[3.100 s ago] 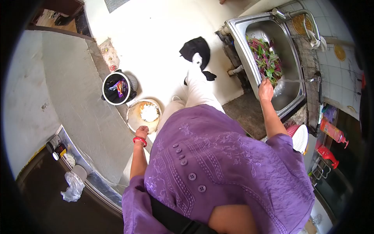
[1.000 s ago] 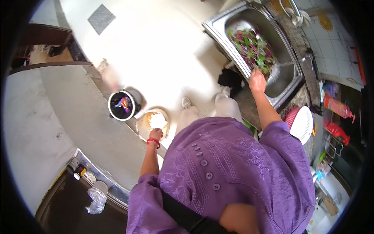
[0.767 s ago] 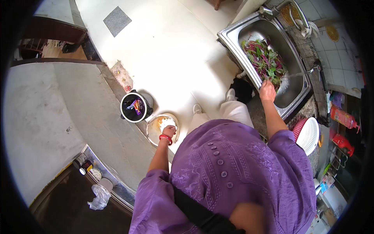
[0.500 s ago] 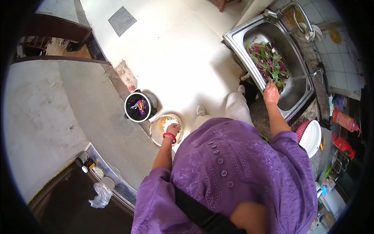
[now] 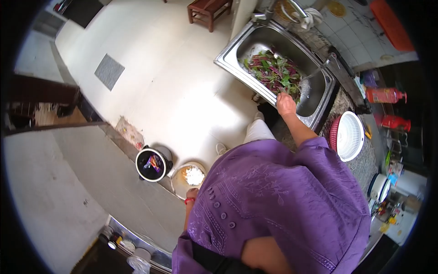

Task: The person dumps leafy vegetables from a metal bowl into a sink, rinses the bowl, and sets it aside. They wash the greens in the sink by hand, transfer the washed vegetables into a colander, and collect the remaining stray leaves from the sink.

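Observation:
My right hand (image 5: 286,104) is closed at the near rim of the steel sink (image 5: 246,68), its fingertips against the red-and-green leafy vegetables (image 5: 273,73). What it grips is hidden. The leaves lie heaped in the basin, and a thin stream of water runs beside them from a tap (image 5: 329,60). My left hand (image 5: 192,193), with a red bracelet at the wrist, hangs by my side, fingers curled and no object visible in it. Just beyond it on the floor stands a pale bucket (image 5: 179,188) with white bits inside.
A black-lined bin (image 5: 142,175) with a colourful wrapper stands beside the bucket. On the counter right of the sink sit a white-and-red colander (image 5: 350,136) and a red pump bottle (image 5: 385,95). A wooden stool (image 5: 207,12) stands at the back. A low grey wall (image 5: 123,169) runs along the left.
My view has turned toward the right. My left hand has drawn back from over the pale bucket to my side, uncovering the white bits. My right hand stays at the sink rim by the leaves.

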{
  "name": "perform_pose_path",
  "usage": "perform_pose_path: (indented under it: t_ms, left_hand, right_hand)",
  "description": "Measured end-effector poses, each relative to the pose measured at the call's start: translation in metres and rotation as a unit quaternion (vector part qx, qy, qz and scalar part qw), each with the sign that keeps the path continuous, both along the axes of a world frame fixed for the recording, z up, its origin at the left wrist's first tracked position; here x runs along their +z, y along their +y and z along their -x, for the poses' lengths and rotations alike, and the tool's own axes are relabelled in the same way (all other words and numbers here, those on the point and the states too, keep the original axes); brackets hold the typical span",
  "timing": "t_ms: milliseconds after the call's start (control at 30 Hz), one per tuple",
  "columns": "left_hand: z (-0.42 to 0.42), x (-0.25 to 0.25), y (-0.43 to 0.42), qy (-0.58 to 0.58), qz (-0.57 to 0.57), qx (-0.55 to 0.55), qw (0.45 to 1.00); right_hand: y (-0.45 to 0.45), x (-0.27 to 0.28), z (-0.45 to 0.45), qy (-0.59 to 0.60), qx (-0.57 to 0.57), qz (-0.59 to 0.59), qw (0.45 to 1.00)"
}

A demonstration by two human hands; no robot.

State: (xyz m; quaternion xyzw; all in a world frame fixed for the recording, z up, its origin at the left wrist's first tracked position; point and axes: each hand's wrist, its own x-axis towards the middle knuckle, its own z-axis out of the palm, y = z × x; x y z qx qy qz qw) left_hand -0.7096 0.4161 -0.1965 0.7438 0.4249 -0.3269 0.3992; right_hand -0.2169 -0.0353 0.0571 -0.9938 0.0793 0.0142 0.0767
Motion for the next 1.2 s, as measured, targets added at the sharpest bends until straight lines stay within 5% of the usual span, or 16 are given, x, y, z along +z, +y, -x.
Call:
perform_pose_path:
  t_ms: [100, 200, 333, 400, 467, 600, 800, 933, 1000, 1100, 1167, 1200]
  left_hand:
    - [-0.011, -0.023, 0.014, -0.008, 0.027, -0.007, 1.000]
    - [-0.146, 0.146, -0.009, -0.001, 0.075, 0.083, 0.994]
    - [-0.216, 0.140, -0.003, -0.027, 0.091, 0.135, 0.986]
    - [-0.236, 0.125, 0.006, -0.045, 0.134, 0.164, 0.976]
    - [-0.281, 0.169, -0.012, -0.032, 0.134, 0.131, 0.982]
    - [-0.308, 0.152, 0.002, -0.089, 0.141, 0.066, 0.984]
    - [-0.376, 0.179, -0.011, -0.005, 0.143, 0.050, 0.989]
    - [-0.409, 0.169, -0.009, -0.034, 0.121, -0.080, 0.989]
    - [-0.429, 0.168, -0.007, -0.022, 0.117, -0.090, 0.989]
    - [-0.465, 0.173, -0.007, 0.008, 0.111, -0.140, 0.984]
    - [-0.488, 0.173, -0.002, -0.006, 0.128, -0.139, 0.982]
    - [-0.497, 0.171, 0.002, -0.001, 0.125, -0.146, 0.981]
  right_hand:
    - [0.000, 0.006, -0.001, 0.006, -0.003, -0.040, 0.999]
    - [-0.017, -0.013, -0.009, 0.030, 0.024, -0.103, 0.994]
    - [-0.042, -0.010, -0.037, 0.100, 0.000, -0.239, 0.966]
    - [-0.077, -0.033, -0.068, 0.046, -0.010, -0.195, 0.980]
    - [-0.132, -0.090, -0.106, 0.048, -0.105, -0.190, 0.975]
    - [-0.093, -0.094, -0.152, 0.114, -0.272, -0.109, 0.949]
    - [-0.015, -0.058, -0.148, 0.266, 0.151, -0.085, 0.948]
    - [-0.066, -0.062, -0.144, 0.266, -0.110, -0.098, 0.953]
    - [-0.044, -0.054, -0.132, 0.306, -0.109, 0.009, 0.946]
    - [-0.044, -0.035, -0.115, 0.377, 0.061, -0.069, 0.922]
    - [-0.094, -0.062, -0.107, 0.331, -0.139, -0.207, 0.910]
    - [-0.122, -0.073, -0.101, 0.352, -0.159, -0.168, 0.907]
